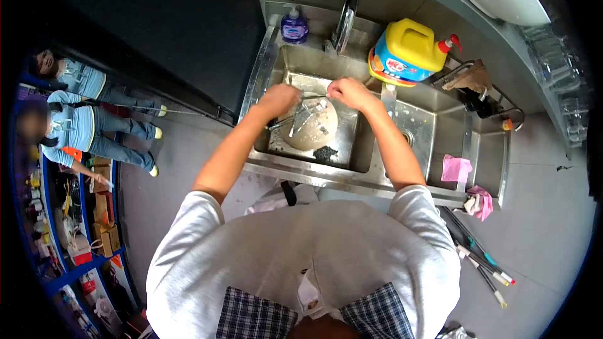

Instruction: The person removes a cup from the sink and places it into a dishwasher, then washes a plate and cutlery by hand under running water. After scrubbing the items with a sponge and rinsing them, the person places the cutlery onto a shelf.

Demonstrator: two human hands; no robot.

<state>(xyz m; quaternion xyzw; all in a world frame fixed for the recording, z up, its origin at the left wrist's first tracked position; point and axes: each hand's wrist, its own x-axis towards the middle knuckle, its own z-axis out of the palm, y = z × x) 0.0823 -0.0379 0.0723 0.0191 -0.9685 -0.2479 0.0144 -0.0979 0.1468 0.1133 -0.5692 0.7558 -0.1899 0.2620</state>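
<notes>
Both my hands are over the left basin of a steel sink (pixel 282 163). My left hand (pixel 281 99) is closed at the basin's left side. My right hand (pixel 349 93) is closed in a pinch near the back right. A thin utensil (pixel 313 96) runs between them, and the fingers of both hands meet its ends. Below them a round pale board or plate (pixel 323 127) lies in the basin with several metal utensils (pixel 301 119) on it. A dark wet clump (pixel 325 153) sits near the basin's front.
A faucet (pixel 345 19) stands behind the basin, between a purple soap bottle (pixel 294 26) and a large yellow jug (pixel 408 50). Pink cloths (pixel 456 168) lie at the right. Poles (pixel 480 257) rest on the floor. Far left, a person (pixel 75 127) is by shelves; another figure is behind.
</notes>
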